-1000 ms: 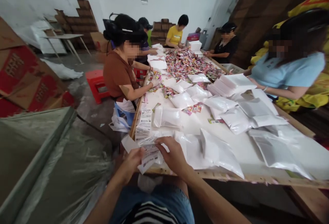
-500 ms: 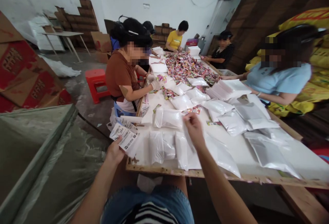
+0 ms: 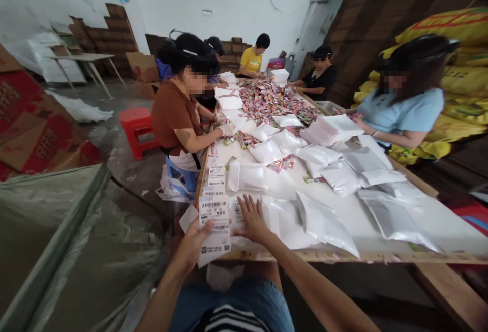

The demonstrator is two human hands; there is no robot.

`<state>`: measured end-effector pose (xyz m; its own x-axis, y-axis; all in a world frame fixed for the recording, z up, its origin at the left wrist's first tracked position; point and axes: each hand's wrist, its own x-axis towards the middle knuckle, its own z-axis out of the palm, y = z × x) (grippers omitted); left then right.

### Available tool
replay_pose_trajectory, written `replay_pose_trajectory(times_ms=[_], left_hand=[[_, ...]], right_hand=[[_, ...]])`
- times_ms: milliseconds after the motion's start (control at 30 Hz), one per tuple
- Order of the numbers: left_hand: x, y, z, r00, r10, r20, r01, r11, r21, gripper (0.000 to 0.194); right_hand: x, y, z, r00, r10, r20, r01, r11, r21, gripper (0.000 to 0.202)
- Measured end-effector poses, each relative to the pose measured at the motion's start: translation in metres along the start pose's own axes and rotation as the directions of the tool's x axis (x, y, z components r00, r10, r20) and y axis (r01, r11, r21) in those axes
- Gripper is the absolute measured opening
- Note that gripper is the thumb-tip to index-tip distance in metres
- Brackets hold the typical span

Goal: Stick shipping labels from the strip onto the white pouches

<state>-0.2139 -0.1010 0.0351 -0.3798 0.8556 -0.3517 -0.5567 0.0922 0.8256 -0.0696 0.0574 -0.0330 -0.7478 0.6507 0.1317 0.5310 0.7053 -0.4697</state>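
My left hand (image 3: pixel 189 244) grips a sheaf of printed shipping labels (image 3: pixel 214 228), thumb on top, at the table's near left edge. Right beside it, my right hand (image 3: pixel 250 220) lies flat with fingers spread over a white plastic mailer bag. Part of a label (image 3: pixel 237 213) shows on that bag by the fingertips; the hand covers much of the bag. Another filled mailer bag (image 3: pixel 247 176) lies just beyond my right hand, and more bags (image 3: pixel 324 220) lie to its right. Further labels (image 3: pixel 216 175) rest along the table's left edge.
Small colourful packets (image 3: pixel 267 98) are heaped mid-table, near a stack of flat white bags (image 3: pixel 331 128). Co-workers sit along both sides and at the far end. A red stool (image 3: pixel 138 131) and a large plastic-lined bin (image 3: pixel 53 210) stand to the left.
My left hand has brought the labels rightward, over the table edge. My right hand has come down leftward from above the bags and now lies flat on one, where a label shows.
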Motion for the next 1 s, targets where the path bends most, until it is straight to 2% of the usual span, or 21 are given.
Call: replay_pose_trajectory(times_ms=[67,133,200,267,333,367,433,500,533,633,767,867,933,1000], left_hand=[[0.001,-0.013,0.003,1.000,0.011,0.005,-0.012,0.996,0.091,0.046],[-0.001,-0.024,0.006,0.999,0.039,0.011,-0.041,0.979,0.200,0.041],[-0.004,-0.028,0.010,0.999,0.039,0.034,-0.045,0.973,0.228,0.037],[-0.008,-0.025,0.017,0.993,-0.063,0.099,0.056,0.996,0.066,0.038],[-0.010,-0.018,0.025,0.952,-0.244,0.183,0.274,0.949,-0.158,0.042],[-0.010,-0.013,0.029,0.930,-0.320,0.179,0.356,0.905,-0.232,0.042],[-0.009,-0.006,0.039,0.909,-0.411,0.070,0.413,0.868,-0.276,0.040],[-0.008,-0.002,0.048,0.907,-0.418,-0.041,0.393,0.880,-0.267,0.041],[-0.008,-0.001,0.051,0.911,-0.409,-0.056,0.381,0.884,-0.270,0.043],[-0.008,-0.001,0.057,0.913,-0.408,-0.015,0.384,0.870,-0.311,0.045],[-0.009,-0.004,0.058,0.897,-0.435,0.085,0.435,0.827,-0.357,0.046],[-0.006,-0.007,0.055,0.905,-0.415,0.092,0.419,0.831,-0.367,0.046],[0.001,-0.009,0.050,0.926,-0.377,-0.008,0.348,0.862,-0.368,0.044],[0.010,-0.010,0.041,0.940,-0.294,-0.174,0.214,0.905,-0.368,0.042]], right_hand=[[-0.015,-0.019,-0.015,0.993,0.027,-0.113,0.007,0.956,0.292,0.079],[-0.034,-0.039,-0.026,0.982,0.030,-0.184,0.060,0.882,0.468,0.063],[-0.051,-0.054,-0.033,0.972,0.014,-0.236,0.101,0.877,0.470,0.034],[-0.062,-0.062,-0.035,0.950,0.001,-0.313,0.131,0.906,0.402,0.010],[-0.068,-0.064,-0.036,0.939,-0.101,-0.330,0.217,0.915,0.339,0.016],[-0.070,-0.064,-0.037,0.934,-0.162,-0.319,0.265,0.913,0.312,0.019],[-0.073,-0.063,-0.038,0.932,-0.206,-0.299,0.294,0.910,0.291,0.030],[-0.074,-0.060,-0.041,0.943,-0.123,-0.309,0.227,0.917,0.328,0.042],[-0.074,-0.058,-0.043,0.947,-0.075,-0.311,0.189,0.916,0.355,0.040],[-0.076,-0.052,-0.047,0.961,-0.071,-0.267,0.180,0.895,0.408,0.015],[-0.078,-0.056,-0.046,0.966,-0.081,-0.245,0.195,0.849,0.492,0.007],[-0.080,-0.064,-0.058,0.964,-0.060,-0.258,0.192,0.830,0.524,0.005],[-0.080,-0.062,-0.080,0.962,-0.064,-0.265,0.212,0.786,0.581,0.007],[-0.074,-0.047,-0.110,0.935,-0.011,-0.353,0.259,0.702,0.664,0.010]])
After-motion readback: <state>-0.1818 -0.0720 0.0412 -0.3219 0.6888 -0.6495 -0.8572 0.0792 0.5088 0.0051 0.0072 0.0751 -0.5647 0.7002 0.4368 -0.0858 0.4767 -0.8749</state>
